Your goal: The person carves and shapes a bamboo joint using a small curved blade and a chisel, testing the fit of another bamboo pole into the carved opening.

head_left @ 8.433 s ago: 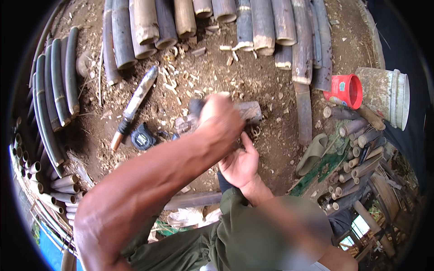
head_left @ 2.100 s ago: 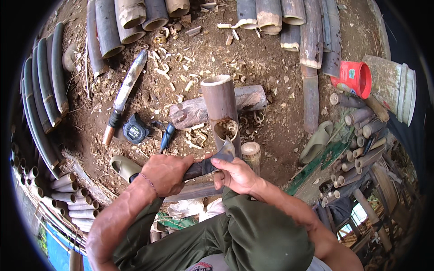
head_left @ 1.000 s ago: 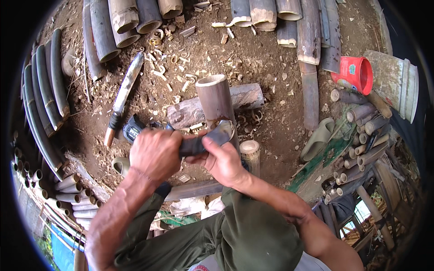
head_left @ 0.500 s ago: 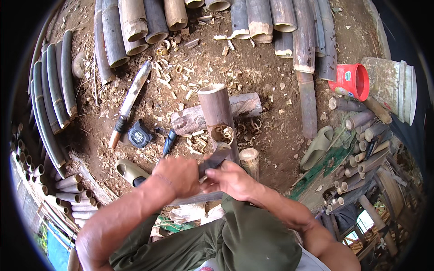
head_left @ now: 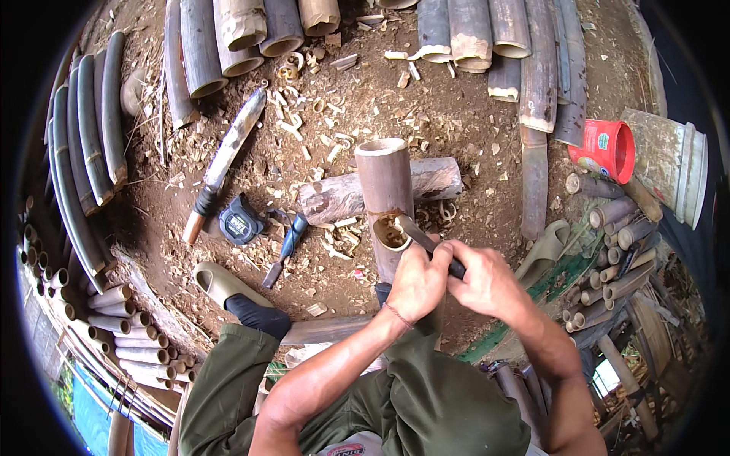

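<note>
Both hands sit close together on one knife (head_left: 417,237). The left hand (head_left: 418,283) is curled tight round the handle, and the right hand (head_left: 487,285) is wrapped over the handle's far end, touching the left. Two fists on one grip gives push and control, prob. why they're stacked that way. The blade runs up and to the left from the fists, its tip at the notch cut in the bamboo tube (head_left: 385,199).

The tube lies just ahead of the hands, leaning across a log (head_left: 344,199) that props its far end off the dirt. Its near end runs down under the left hand toward the legs, so the body likely braces it; the contact itself is hidden.

The notch rim looks raw and pale, w/ curled shavings (head_left: 334,144) scattered on the ground beyond the log.

Room: left of the hands lie a chisel (head_left: 285,247), a tape measure (head_left: 239,224) and a big sheathed blade (head_left: 224,163), all well apart from the tube, so there's free dirt for the left elbow. The sandal (head_left: 220,283) is planted near-left. To the right it's tighter: a split bamboo slat (head_left: 534,190) and a pile of short bamboo offcuts (head_left: 616,228) lie near the right forearm, w/ a red cup (head_left: 604,148) farther out. Straight ahead, past the log, there's open ground up to the row of thick bamboo poles (head_left: 243,30).
</note>
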Motion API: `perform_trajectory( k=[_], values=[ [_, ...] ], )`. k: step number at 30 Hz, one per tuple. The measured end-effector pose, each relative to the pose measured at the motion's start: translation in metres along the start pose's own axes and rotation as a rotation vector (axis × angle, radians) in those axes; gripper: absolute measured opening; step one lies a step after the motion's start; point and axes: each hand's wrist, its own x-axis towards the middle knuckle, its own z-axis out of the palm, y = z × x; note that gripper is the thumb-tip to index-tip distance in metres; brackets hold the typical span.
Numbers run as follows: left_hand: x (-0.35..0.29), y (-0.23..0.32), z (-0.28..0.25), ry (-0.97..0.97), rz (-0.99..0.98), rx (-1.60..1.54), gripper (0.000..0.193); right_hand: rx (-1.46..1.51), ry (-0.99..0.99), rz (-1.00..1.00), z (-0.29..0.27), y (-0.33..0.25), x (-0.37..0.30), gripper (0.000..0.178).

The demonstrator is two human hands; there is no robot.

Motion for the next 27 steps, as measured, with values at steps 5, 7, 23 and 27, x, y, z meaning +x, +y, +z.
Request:
perform_trajectory(
  k=[5,7,23,27],
  values=[
    [-0.008,0.025,-0.012,-0.050,-0.200,-0.419,0.033,-0.364,-0.189,-0.118,-0.045,-0.040,0.023,0.031],
    [-0.008,0.015,-0.013,-0.027,-0.149,-0.611,0.031,-0.475,-0.273,-0.137,-0.054,-0.058,0.034,0.027],
    [-0.002,-0.002,-0.023,-0.225,0.092,-1.575,0.039,-1.068,-0.654,-0.425,-0.056,-0.140,0.117,0.011],
    [0.016,-0.029,-0.008,-0.396,0.099,-1.520,0.031,-0.962,-0.484,-0.435,-0.058,-0.077,0.099,0.011]
  ],
)
